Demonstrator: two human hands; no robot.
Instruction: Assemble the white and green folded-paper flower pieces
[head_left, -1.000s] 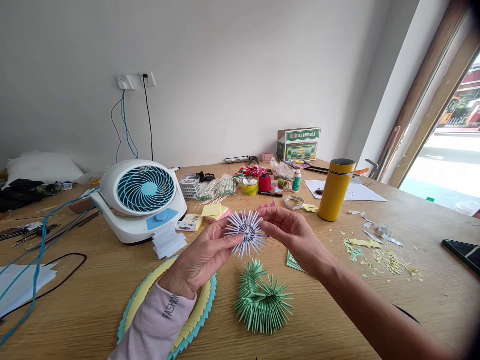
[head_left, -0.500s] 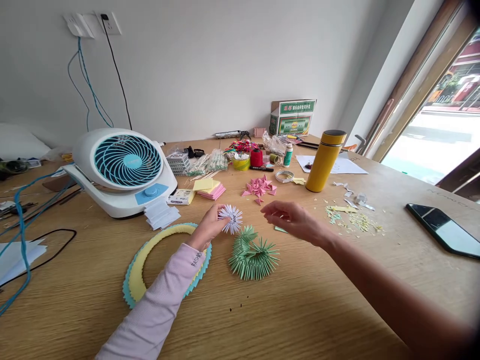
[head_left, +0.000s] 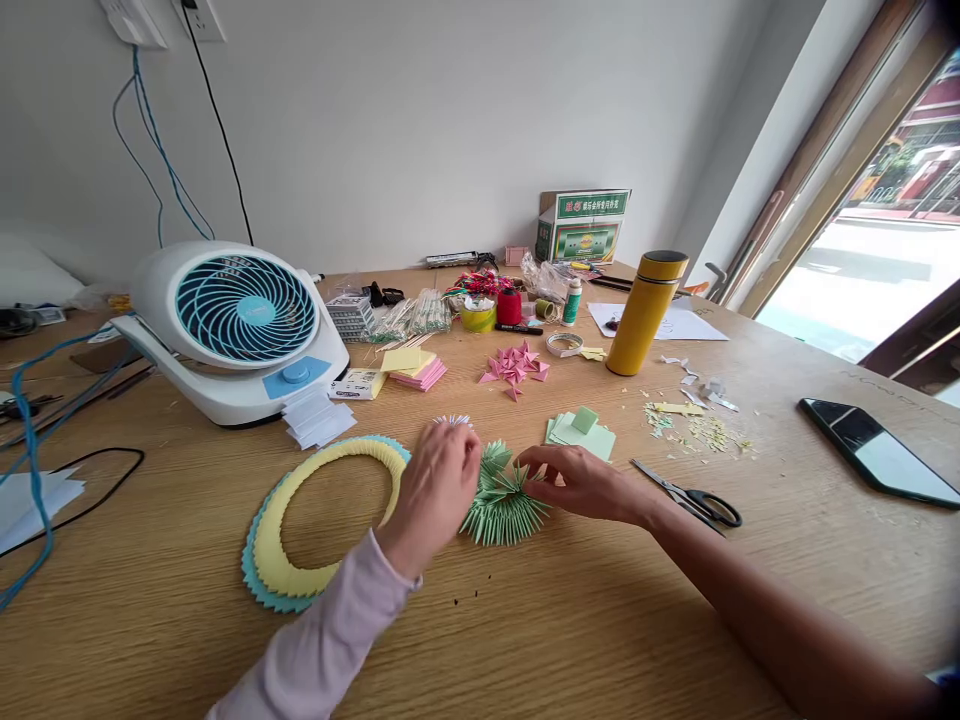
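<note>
A curled chain of folded green paper lies on the table between my hands. My right hand has its thumb and fingertips on the chain's right edge. My left hand is at the chain's left side with its fingers curled; what is in them is hidden. Just beyond the left knuckles, the spiky top of a white folded-paper ring shows, the remainder covered by the hand. A large yellow and blue pleated paper ring lies flat to the left, partly behind my left hand.
Green paper squares and black-handled scissors lie beyond and beside my right arm. Pink folded pieces, a yellow bottle, paper scraps and a phone are farther off. A fan stands left.
My left hand has moved toward the green chain, and the white ring now shows behind it. My right hand has come down and left to the green chain, uncovering the green squares and scissors.
</note>
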